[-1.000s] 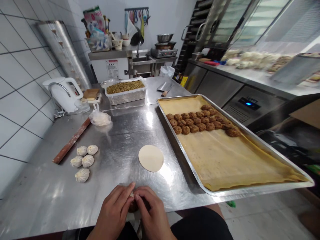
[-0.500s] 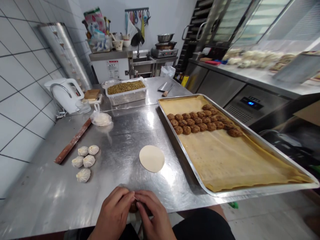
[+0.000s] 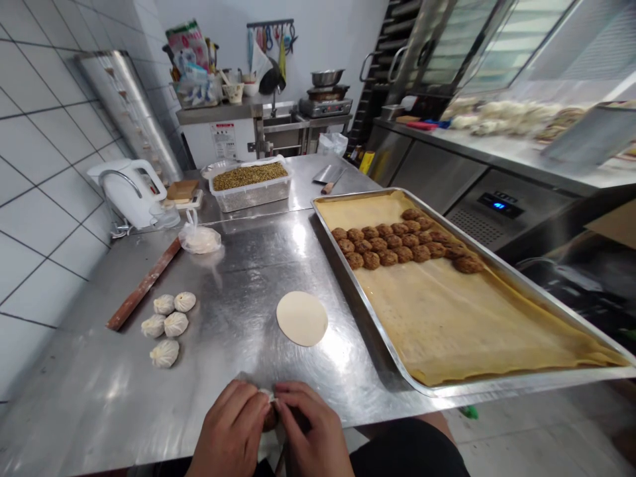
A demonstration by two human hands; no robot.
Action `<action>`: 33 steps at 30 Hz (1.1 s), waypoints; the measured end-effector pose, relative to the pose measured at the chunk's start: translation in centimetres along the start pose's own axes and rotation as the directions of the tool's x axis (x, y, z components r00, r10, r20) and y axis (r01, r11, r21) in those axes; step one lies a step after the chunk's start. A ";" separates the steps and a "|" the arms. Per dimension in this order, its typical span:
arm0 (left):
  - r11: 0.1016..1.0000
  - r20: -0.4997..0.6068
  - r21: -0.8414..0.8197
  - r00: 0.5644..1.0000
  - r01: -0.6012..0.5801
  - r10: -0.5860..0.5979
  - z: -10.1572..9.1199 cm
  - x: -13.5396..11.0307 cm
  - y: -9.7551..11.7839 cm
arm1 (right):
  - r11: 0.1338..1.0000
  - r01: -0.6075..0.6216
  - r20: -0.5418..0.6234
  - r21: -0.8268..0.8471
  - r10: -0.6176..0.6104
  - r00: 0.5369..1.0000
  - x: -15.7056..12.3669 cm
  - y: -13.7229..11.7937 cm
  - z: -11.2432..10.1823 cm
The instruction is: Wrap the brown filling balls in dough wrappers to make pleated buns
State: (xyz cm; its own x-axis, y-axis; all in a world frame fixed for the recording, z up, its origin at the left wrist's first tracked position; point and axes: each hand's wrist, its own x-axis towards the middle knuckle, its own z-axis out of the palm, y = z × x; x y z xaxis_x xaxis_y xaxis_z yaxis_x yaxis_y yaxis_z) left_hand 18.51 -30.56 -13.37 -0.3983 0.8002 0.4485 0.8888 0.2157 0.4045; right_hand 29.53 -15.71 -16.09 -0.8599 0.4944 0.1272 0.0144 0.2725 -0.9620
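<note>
Left hand (image 3: 229, 427) and right hand (image 3: 309, 424), both mine, found at bottom centre of the frame, fingertips drawn in close and pinching the pale top of a filled dough piece (image 3: 270, 419). I have this piece between my two hands; its brown filling shows below the fingers, the rest being hidden. I cannot tell whether it touches the counter (image 3: 233, 331). My hands are at the front edge of the counter, which crosses the bottom of the frame.

Just beyond them, near frame centre, a round wrapper (image 3: 302, 318) lies flat, apart from my fingers. To its right, the raised rim of a tray (image 3: 477, 324) bounds the work area on that side. Lower left, five pleated dumplings (image 3: 164, 354) rest on the counter; a wide stretch of steel surface lies between them and the wrapper.
</note>
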 end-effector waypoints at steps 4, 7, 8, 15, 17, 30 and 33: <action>1.000 0.025 0.025 1.000 -0.004 0.004 0.0 0.2 0.0 | 0.997 -0.045 0.003 0.060 0.045 0.999 0.4 -0.6 0.2; 0.999 0.071 0.046 0.997 -0.024 0.021 -0.3 0.3 0.0 | 0.993 0.106 0.059 0.047 -0.109 0.992 0.0 -0.3 0.2; 0.998 0.062 0.048 0.998 -0.028 0.025 -0.4 0.4 0.0 | 0.991 0.134 0.061 0.028 -0.135 0.989 -0.2 -0.1 0.2; 0.999 -0.013 0.051 1.000 -0.009 0.010 0.0 0.5 0.4 | 0.998 -0.047 -0.024 0.042 0.048 0.999 0.4 -0.8 0.2; 0.998 0.032 0.064 0.999 -0.028 0.026 -0.2 0.3 0.2 | 0.998 0.031 0.016 0.062 -0.032 0.999 0.2 -0.8 0.3; 0.996 0.026 0.086 0.999 -0.023 0.021 0.0 0.2 0.6 | 0.997 0.041 0.002 0.071 -0.041 0.999 -0.1 -0.9 0.3; 0.994 0.035 0.098 0.998 -0.049 0.046 -0.3 0.1 0.5 | 0.985 0.169 0.041 0.019 -0.170 0.985 -0.6 -0.2 0.1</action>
State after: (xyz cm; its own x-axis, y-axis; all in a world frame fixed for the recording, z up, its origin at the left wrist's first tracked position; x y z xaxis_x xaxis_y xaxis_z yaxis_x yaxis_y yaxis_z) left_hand 18.80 -30.57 -12.87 -0.3491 0.8282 0.4384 0.9252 0.2302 0.3018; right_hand 29.94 -16.15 -15.97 -0.8698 0.4072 0.2786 -0.1406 0.3366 -0.9311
